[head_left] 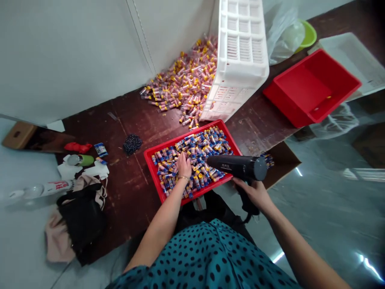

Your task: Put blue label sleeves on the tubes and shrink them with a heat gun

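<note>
A red tray point(149, 158) full of small blue, yellow and red tubes point(198, 146) lies on the dark table in front of me. My left hand point(183, 165) rests palm down on the tubes in the tray's middle, fingers together and flat. My right hand point(254, 192) grips the handle of a black heat gun point(237, 166), whose barrel lies across the tray's right end, nozzle pointing left over the tubes.
A heap of loose tubes point(183, 82) lies at the wall beside a tipped white crate point(242, 52). An empty red bin point(313, 86), white tray point(351, 60) and green bowl point(308, 35) stand right. Black bag point(81, 218), bottle point(80, 160) and dark beads point(132, 143) lie left.
</note>
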Tool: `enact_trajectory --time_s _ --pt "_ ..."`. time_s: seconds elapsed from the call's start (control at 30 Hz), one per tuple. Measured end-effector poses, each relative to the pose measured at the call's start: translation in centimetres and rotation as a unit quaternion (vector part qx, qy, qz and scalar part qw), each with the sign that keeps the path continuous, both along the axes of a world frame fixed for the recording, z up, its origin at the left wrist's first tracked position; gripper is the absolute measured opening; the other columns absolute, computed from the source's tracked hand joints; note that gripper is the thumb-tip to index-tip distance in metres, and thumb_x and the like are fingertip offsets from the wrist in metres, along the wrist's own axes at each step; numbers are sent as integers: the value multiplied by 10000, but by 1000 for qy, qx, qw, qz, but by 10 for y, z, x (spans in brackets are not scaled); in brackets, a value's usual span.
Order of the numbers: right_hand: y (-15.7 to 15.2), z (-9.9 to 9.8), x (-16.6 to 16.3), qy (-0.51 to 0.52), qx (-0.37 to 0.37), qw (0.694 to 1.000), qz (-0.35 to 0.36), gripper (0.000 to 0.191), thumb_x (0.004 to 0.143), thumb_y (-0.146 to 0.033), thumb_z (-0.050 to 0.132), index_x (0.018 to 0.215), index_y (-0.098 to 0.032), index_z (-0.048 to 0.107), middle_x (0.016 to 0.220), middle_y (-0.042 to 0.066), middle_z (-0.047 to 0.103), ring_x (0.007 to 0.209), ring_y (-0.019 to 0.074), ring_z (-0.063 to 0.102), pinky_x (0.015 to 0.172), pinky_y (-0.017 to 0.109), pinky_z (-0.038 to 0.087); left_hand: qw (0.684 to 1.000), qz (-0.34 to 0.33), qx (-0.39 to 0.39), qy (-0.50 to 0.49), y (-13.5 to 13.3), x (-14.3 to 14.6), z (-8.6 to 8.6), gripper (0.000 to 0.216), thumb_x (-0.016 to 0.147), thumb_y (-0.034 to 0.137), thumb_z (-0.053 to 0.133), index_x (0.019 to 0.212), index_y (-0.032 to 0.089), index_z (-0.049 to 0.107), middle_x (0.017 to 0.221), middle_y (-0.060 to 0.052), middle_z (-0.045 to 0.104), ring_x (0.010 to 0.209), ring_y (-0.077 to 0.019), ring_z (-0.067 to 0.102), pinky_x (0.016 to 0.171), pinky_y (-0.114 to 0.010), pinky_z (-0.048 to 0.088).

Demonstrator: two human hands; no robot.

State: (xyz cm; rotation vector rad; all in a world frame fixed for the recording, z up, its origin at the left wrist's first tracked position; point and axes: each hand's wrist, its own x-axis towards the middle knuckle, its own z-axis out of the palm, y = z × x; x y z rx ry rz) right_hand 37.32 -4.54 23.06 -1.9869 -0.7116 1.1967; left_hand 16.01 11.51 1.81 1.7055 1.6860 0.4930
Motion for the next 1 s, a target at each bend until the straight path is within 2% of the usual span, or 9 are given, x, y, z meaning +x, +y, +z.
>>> enact_trajectory --time_s 0.1,0.27,0.33,0.4,0.5,0.63,0.77,0.9,1.0 --pt "20 -1 -26 25 48 998 21 336 781 -498 689 768 -163 679 702 72 693 588 191 586 572 311 488 998 54 15 22 -24 -59 18 491 936 279 382 1380 98 485 1437 -182 498 1375 -241 406 1172 -393 280" --pt "71 -19 -69 8 166 981 104 242 762 -367 708 904 -172 699 903 58 723 865 237 642 819 347 515 983 164 10 78 -41 -179 46 500 920 333 381 1326 74 513 1342 -233 540 1289 -299 490 1105 -474 367" --pt "90 -25 -78 11 169 979 110 257 765 -361 695 937 -169 697 908 48 722 902 239 640 830 337 512 978 187 8 92 -42 -208 51 487 894 341 422 1286 79 547 1310 -230 556 1261 -312 511 1091 -488 378" --pt "105 -28 -84 2 145 983 112 267 760 -383 692 906 -160 693 847 43 715 859 235 637 781 320 515 974 202 6 99 -44 -223 52 458 874 337 446 1249 108 579 1269 -205 580 1215 -307 543 1068 -488 404" --pt "118 -30 -87 10 100 989 113 278 764 -420 676 811 -146 679 719 35 682 729 209 614 674 291 496 973 207 4 99 -51 -226 48 415 871 326 448 1223 171 602 1226 -153 602 1168 -279 572 1039 -470 437" --pt "126 -26 -92 6 129 986 105 286 754 -406 681 865 -144 680 807 43 704 786 211 614 696 286 486 980 173 9 95 -62 -215 44 396 879 344 466 1186 157 634 1274 -165 576 1240 -285 525 1093 -459 391" --pt "127 -20 -95 22 146 981 126 319 758 -432 671 885 -139 681 812 42 703 802 215 619 710 293 497 987 130 15 92 -63 -199 49 405 897 323 452 1215 143 627 1338 -181 531 1266 -293 504 1110 -464 377" --pt "119 -23 -83 -13 126 986 112 277 767 -412 673 810 -139 686 749 39 694 755 213 625 709 301 502 995 57 15 75 -42 -169 47 399 908 292 448 1256 185 612 1380 -140 514 1282 -261 499 1128 -422 362" --pt "105 -27 -61 33 102 991 81 325 768 -445 680 863 -134 699 808 58 720 756 216 644 709 308 517 998 -1 -6 62 -6 -140 36 444 892 303 500 1312 181 574 1433 -130 488 1342 -247 443 1152 -380 324"
